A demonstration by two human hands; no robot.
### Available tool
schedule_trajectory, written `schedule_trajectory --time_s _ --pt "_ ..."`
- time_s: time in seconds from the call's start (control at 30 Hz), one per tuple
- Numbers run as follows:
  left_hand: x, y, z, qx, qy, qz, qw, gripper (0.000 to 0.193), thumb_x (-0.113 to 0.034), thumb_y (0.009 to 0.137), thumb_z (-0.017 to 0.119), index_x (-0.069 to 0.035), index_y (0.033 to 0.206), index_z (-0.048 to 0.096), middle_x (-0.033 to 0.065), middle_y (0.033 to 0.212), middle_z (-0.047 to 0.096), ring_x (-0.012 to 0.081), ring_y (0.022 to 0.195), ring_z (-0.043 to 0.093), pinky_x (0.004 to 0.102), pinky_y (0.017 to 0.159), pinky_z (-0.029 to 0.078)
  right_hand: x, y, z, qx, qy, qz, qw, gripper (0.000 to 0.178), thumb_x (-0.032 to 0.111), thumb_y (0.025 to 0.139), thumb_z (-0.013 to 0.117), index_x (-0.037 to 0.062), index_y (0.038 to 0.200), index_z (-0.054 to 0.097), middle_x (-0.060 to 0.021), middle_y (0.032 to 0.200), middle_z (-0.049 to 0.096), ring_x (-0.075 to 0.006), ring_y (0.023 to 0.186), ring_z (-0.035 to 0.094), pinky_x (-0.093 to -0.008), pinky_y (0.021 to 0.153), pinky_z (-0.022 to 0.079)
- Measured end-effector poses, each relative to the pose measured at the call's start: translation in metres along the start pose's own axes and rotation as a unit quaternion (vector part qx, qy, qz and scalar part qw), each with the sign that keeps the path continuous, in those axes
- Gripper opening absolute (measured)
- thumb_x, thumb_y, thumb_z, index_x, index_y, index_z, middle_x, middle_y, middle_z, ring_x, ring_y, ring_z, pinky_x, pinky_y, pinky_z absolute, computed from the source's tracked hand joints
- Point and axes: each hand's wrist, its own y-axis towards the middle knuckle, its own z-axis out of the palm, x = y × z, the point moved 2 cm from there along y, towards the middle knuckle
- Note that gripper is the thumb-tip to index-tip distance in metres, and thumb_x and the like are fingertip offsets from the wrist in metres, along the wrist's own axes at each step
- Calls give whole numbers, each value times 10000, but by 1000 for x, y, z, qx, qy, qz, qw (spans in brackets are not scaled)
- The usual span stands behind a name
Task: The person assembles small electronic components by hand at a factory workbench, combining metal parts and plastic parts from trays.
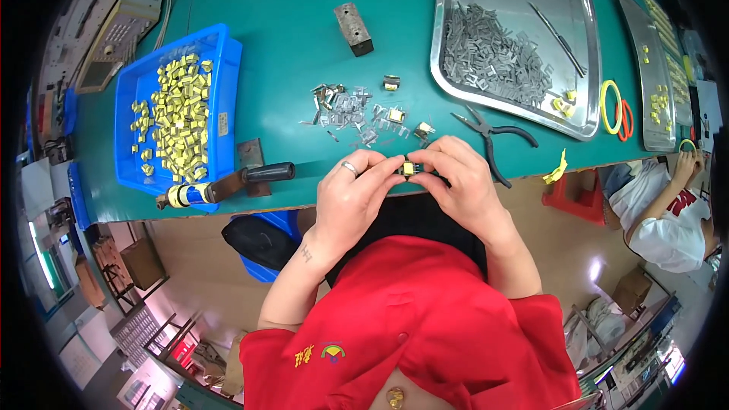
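Between the fingertips of both hands, at the table's near edge, is a small transformer (410, 169) with a yellow-wrapped middle and dark ends. My left hand (353, 193), with a ring on one finger, pinches one side of it. The other side is pinched by my right hand (459, 182). Just beyond the hands lies a loose pile of grey metal core pieces (343, 108). Near that pile are a yellow transformer (396, 115), another one (424, 130) and a darker one (391, 83). Pliers (490, 133) with dark handles rest spread beside my right hand.
A blue bin (230, 68) of yellow parts stands left, a black-handled tool (266, 173) near it. A metal block (354, 29) lies farther back. At right, a steel tray (444, 80) holds grey core pieces (493, 53) and tweezers (558, 39); scissors (625, 118) lie beside it. Another person (664, 212) sits far right.
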Motion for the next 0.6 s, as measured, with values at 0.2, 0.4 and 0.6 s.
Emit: schedule_trajectory --time_s 0.2,0.4,0.6 --pt "3 -1 -14 -25 30 -31 999 327 -22 755 780 -55 1072 707 65 853 620 224 697 619 334 606 499 1 2 -2 10 9 11 1000 284 -17 697 784 13 960 681 -83 795 584 -229 692 576 -340 602 459" --pt "-6 -1 -2 5 18 -26 999 370 -55 758 785 -74 1119 704 47 840 606 213 703 614 329 598 500 -1 1 0 6 11 6 1000 287 -22 695 781 13 962 682 -85 800 591 -230 696 580 -339 597 463" --pt "-3 1 -2 19 21 -17 999 300 -62 755 782 -68 1047 714 43 825 607 213 710 617 328 594 496 -1 2 -1 5 4 4 1000 285 -23 697 778 12 964 684 -87 810 601 -230 692 585 -335 588 465"
